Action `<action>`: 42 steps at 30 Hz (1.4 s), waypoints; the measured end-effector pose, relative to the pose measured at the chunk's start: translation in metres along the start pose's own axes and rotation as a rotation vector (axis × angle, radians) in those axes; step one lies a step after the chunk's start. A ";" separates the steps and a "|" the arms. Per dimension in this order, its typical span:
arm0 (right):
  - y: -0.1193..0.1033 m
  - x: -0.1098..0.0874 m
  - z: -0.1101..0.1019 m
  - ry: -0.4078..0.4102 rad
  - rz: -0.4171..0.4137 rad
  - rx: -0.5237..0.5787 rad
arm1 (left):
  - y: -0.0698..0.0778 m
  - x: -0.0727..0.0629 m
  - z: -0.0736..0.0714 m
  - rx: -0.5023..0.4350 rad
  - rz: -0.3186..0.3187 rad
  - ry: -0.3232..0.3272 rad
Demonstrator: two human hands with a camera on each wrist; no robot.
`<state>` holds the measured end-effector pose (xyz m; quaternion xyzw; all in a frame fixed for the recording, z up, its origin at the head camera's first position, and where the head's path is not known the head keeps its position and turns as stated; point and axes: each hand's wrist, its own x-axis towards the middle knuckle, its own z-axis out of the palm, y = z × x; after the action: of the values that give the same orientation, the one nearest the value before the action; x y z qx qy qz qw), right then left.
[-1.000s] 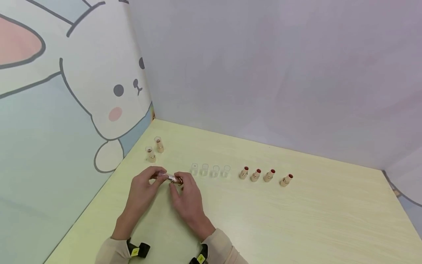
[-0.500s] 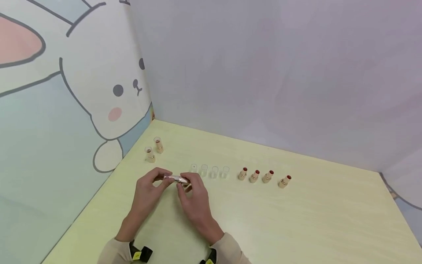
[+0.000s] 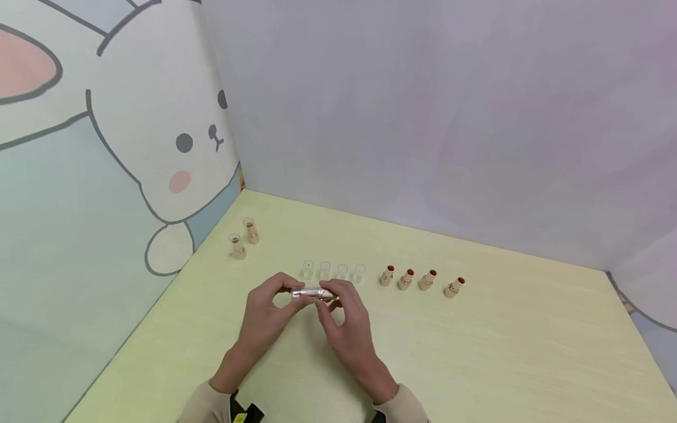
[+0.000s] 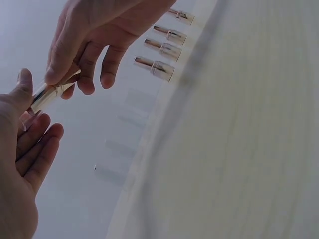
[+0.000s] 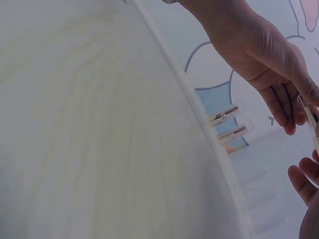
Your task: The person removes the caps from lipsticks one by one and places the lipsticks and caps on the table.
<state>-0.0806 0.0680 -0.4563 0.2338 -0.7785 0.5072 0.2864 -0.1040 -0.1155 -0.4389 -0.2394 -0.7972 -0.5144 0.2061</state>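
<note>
In the head view a lipstick (image 3: pixel 305 292) with a clear cap is held level between both hands, above the table. My left hand (image 3: pixel 267 317) pinches its capped left end between thumb and fingers. The gold base at the other end is gripped by my right hand (image 3: pixel 349 332), whose fingers partly hide it. From the left wrist the shiny tube (image 4: pixel 46 95) shows tilted, running from one hand to the other. Just beyond the hands stand several clear caps (image 3: pixel 342 271) in a row.
Several uncapped lipsticks (image 3: pixel 406 280) with red tips stand in a row to the right of the caps. Two capped lipsticks (image 3: pixel 238 247) stand at the far left. Behind the table (image 3: pixel 502 352) rises a pale wall (image 3: pixel 396 117), with a rabbit-patterned wall (image 3: pixel 132 147) on the left.
Both hands have moved right across the table, carrying the lipstick between them. More of the tube shows now, and it lies nearly level. The standing caps and lipsticks have stayed in place.
</note>
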 end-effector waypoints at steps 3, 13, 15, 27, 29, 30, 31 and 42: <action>-0.001 -0.006 -0.015 0.007 0.008 -0.022 | 0.006 -0.001 0.013 -0.030 0.010 -0.021; 0.007 -0.027 -0.042 0.053 0.026 -0.025 | 0.017 -0.009 0.045 -0.082 -0.053 -0.075; 0.009 -0.029 -0.041 0.058 0.038 -0.009 | 0.017 -0.011 0.047 -0.074 -0.092 -0.086; 0.020 -0.031 -0.040 0.062 0.011 0.067 | 0.013 -0.016 0.050 -0.051 -0.108 -0.117; 0.020 -0.030 -0.040 0.045 0.012 0.098 | 0.012 -0.017 0.049 -0.044 -0.089 -0.098; 0.020 -0.030 -0.040 0.035 0.014 0.114 | 0.011 -0.017 0.049 -0.042 -0.080 -0.089; 0.020 -0.030 -0.040 0.026 0.019 0.129 | 0.010 -0.017 0.048 -0.039 -0.071 -0.080; 0.024 -0.033 -0.040 0.000 0.098 0.228 | 0.012 -0.018 0.046 -0.030 -0.044 -0.062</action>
<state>-0.0636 0.1166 -0.4814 0.2265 -0.7264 0.6057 0.2328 -0.0864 -0.0724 -0.4580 -0.2406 -0.8006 -0.5230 0.1665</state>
